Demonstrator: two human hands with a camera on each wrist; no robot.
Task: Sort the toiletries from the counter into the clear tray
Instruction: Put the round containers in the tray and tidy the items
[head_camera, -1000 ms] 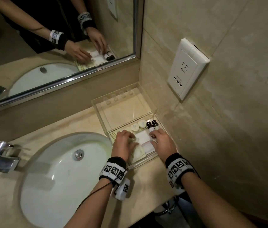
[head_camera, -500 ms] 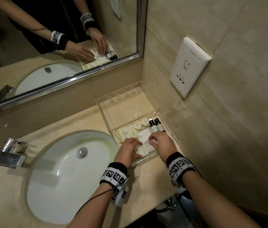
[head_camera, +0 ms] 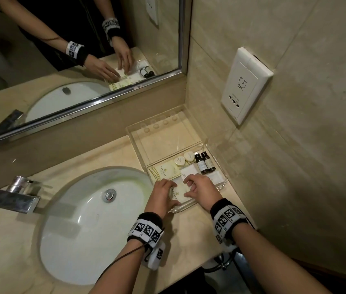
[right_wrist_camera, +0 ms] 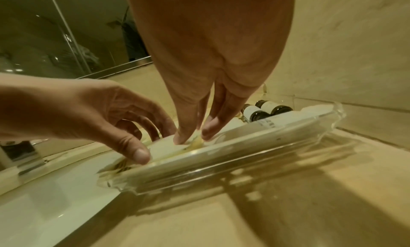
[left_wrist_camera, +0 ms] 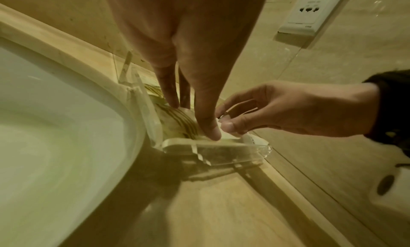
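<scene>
The clear tray (head_camera: 181, 209) stands in the counter's corner; its back compartment is bare. Its front compartment holds two dark bottles (head_camera: 205, 164), two round soaps (head_camera: 183, 159), a striped packet (head_camera: 165, 171) and white boxes (head_camera: 189, 171). At the tray's near edge lies a pale flat packet (head_camera: 178, 193). My left hand (head_camera: 163, 194) grips its left side, thumb on the near edge. My right hand (head_camera: 199, 189) pinches its right side. The wrist views show the left hand (left_wrist_camera: 193, 118) and right hand (right_wrist_camera: 195, 133) on this packet (right_wrist_camera: 164, 145), just behind the tray's rim (right_wrist_camera: 244, 145).
A white sink basin (head_camera: 87, 219) lies directly left of the tray, with a chrome faucet (head_camera: 13, 196) further left. The mirror (head_camera: 72, 49) runs along the back. A tiled wall with a white socket (head_camera: 244, 85) closes the right side. The counter's front edge is near my wrists.
Both hands have drawn back from the tray's middle to its near edge and now hold the pale packet. The striped packet at the left has come into sight.
</scene>
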